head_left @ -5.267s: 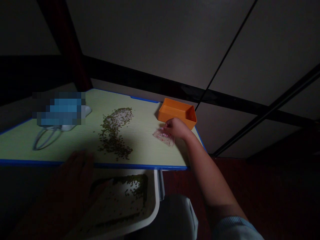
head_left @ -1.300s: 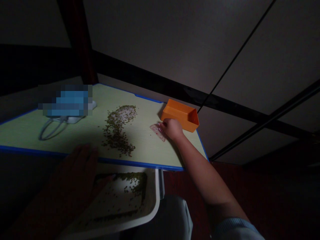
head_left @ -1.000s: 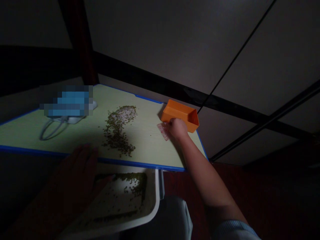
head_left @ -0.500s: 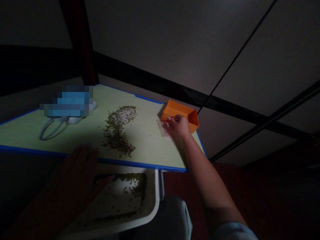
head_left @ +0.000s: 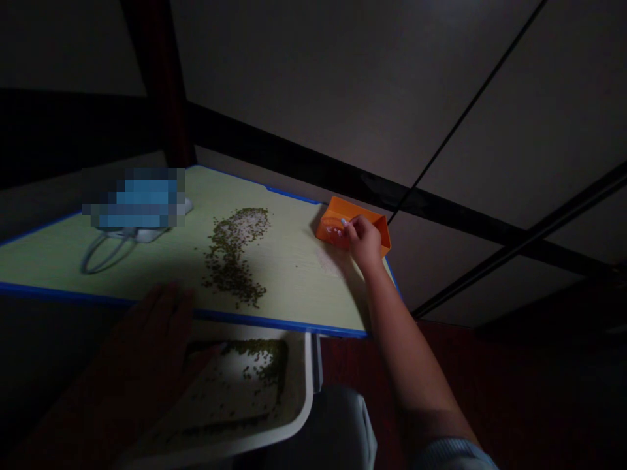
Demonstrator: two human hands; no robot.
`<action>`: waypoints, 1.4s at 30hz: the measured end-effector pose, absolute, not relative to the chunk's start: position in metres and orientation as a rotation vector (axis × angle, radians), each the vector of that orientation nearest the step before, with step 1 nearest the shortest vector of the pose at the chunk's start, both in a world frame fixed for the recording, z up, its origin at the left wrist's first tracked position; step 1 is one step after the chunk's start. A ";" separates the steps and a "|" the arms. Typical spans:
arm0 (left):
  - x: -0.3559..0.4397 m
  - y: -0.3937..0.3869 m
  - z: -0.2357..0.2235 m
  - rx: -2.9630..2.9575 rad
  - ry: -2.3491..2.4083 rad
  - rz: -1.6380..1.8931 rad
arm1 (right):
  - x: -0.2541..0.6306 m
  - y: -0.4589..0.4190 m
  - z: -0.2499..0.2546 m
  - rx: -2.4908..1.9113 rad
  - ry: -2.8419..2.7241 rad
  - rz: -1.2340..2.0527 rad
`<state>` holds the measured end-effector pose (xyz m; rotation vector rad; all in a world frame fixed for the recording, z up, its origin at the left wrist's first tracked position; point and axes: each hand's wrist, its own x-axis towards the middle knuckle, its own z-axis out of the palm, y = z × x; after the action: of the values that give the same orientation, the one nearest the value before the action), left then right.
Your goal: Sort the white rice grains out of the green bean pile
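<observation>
At far left, a pixelated blue object [head_left: 142,202] sits with a white base [head_left: 147,235] and a looped grey cable [head_left: 95,260] on a pale yellow-green tabletop trimmed in blue [head_left: 298,297]. Nearby, in deep shadow, the left hand [head_left: 151,326] lies over the table's near edge, fingers extended; whether it grips anything cannot be told. A loose spread of small green and dark grains, pale among them at the far end [head_left: 232,254], covers the middle of the table, while below the edge a white, round-cornered tray [head_left: 308,378] holds more grains, banked in its far right corner. To the right, a thin, see-through plastic piece with whitish flecks [head_left: 334,230] is pinched between the thumb and fingers of the right hand [head_left: 363,239], in front of or over an orange rectangular open-topped box [head_left: 355,207]; contact with the box is unclear.
</observation>
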<state>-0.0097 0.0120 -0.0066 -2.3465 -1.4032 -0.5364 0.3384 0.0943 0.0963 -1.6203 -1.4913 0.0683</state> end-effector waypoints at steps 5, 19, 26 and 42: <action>-0.009 0.012 -0.006 -2.366 -1.429 -0.530 | 0.339 0.089 0.100 -1.805 -1.574 -0.108; -0.010 0.012 -0.009 -2.347 -1.396 -0.561 | 0.314 0.083 0.096 -1.877 -2.076 -0.464; -0.009 0.011 -0.009 -2.338 -1.373 -0.606 | 0.304 0.094 0.087 -1.716 -2.382 -0.532; -0.007 0.013 -0.008 -2.312 -1.313 -0.623 | 0.301 0.090 0.093 -1.731 -2.495 -0.430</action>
<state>-0.0074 0.0127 -0.0076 -2.3118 -1.3132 -0.6226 0.3011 0.0902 0.0933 -1.7313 -2.4950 -0.4305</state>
